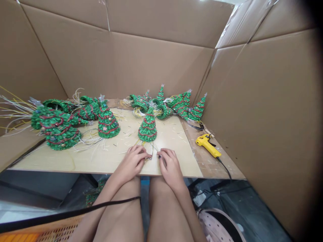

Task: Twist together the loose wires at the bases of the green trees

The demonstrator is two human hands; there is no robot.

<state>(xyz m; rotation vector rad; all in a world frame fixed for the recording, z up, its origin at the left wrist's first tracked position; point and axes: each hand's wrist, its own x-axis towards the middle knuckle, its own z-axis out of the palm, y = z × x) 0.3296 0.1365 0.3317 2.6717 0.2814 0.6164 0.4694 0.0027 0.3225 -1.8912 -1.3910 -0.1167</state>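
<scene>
A small green Christmas tree (147, 127) with red garlands and a silver star stands upright on the pale board (171, 161). Thin wires (152, 146) run from its base toward me. My left hand (133, 160), just in front of the tree, has its thumb and forefinger pinched on a wire end. Facing it, my right hand (169, 164) is curled with thumb and forefinger close together beside the wires; whatever lies between those fingertips is too small to make out.
Left of the centre stands another tree (108, 122) with loose wires, and larger trees (60, 131) crowd the far left. Several more (180, 105) lie or stand at the back. A yellow glue gun (209, 145) rests at right. Cardboard walls (161, 60) enclose the table.
</scene>
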